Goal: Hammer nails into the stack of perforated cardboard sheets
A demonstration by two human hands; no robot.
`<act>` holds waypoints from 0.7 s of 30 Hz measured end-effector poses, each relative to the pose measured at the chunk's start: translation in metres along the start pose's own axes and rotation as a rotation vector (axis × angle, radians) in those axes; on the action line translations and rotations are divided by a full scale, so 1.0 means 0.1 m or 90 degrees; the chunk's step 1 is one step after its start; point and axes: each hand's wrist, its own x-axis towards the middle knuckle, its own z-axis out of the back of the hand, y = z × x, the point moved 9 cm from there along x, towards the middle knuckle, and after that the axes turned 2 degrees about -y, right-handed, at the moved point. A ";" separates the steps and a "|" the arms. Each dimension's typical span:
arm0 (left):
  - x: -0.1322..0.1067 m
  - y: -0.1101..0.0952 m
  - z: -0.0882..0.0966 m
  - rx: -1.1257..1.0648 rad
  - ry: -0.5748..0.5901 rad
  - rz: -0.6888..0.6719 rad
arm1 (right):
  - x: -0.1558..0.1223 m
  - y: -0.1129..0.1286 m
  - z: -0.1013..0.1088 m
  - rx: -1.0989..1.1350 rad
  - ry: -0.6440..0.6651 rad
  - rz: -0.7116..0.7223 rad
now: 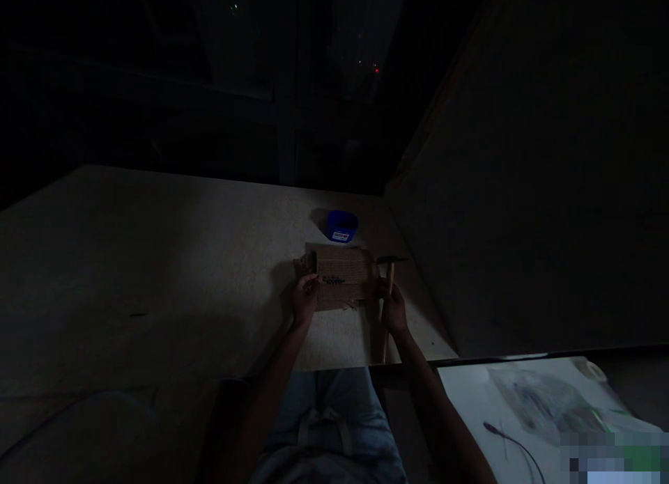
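Observation:
A piece of torn brown cardboard (348,264) with dark print lies on the pale tabletop in front of me. My right hand (396,310) is wrapped round the wooden handle of a hammer (389,278), held upright by the cardboard's right edge with its dark head at the top. At the cardboard's left edge is my left hand (306,297), its fingertips pinched together. Whatever sits in that pinch is too small and dark to make out. Just behind the cardboard stands a small blue plastic bin (341,226) with a white label; its inside is dark.
The light is dim over the table (209,261). A thin dark object (139,315) lies on its left part. A dark wall or panel (533,226) rises along the right side. Lower right, a white surface (465,393) carries clear plastic (543,400) and a cable (517,442).

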 end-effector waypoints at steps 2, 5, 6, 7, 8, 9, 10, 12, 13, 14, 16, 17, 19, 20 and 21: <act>-0.03 -0.04 0.00 -0.002 0.003 -0.007 | -0.02 0.01 0.02 0.009 -0.011 0.007; -0.05 -0.13 -0.03 -0.008 0.001 -0.019 | -0.03 0.04 0.04 0.029 -0.026 0.022; -0.05 -0.16 -0.05 -0.012 0.001 -0.024 | -0.02 0.06 0.04 0.036 -0.031 0.029; -0.05 -0.19 -0.08 -0.016 0.001 -0.029 | -0.01 0.08 0.05 0.042 -0.036 0.033; -0.03 -0.23 -0.11 -0.021 0.003 -0.033 | 0.02 0.09 0.06 0.046 -0.042 0.036; -0.02 -0.26 -0.15 -0.026 0.008 -0.037 | 0.04 0.10 0.07 0.048 -0.050 0.038; -0.01 -0.29 -0.18 -0.031 0.014 -0.040 | 0.07 0.11 0.09 0.049 -0.057 0.038; 0.02 -0.34 -0.25 -0.038 0.021 -0.043 | 0.13 0.11 0.12 0.050 -0.071 0.038; 0.04 -0.35 -0.27 -0.039 0.024 -0.043 | 0.16 0.11 0.13 0.051 -0.077 0.037; 0.04 -0.35 -0.30 -0.038 0.029 -0.042 | 0.18 0.10 0.14 0.051 -0.082 0.036; 0.05 -0.32 -0.33 -0.032 0.037 -0.039 | 0.21 0.06 0.15 0.050 -0.089 0.031; 0.06 -0.30 -0.34 -0.027 0.043 -0.037 | 0.21 0.03 0.16 0.049 -0.091 0.029; 0.06 -0.23 -0.34 -0.019 0.049 -0.030 | 0.19 -0.02 0.15 0.046 -0.090 0.022; 0.06 -0.20 -0.34 -0.014 0.051 -0.026 | 0.17 -0.05 0.14 0.044 -0.087 0.018; 0.05 -0.16 -0.33 -0.010 0.051 -0.022 | 0.15 -0.08 0.13 0.042 -0.083 0.014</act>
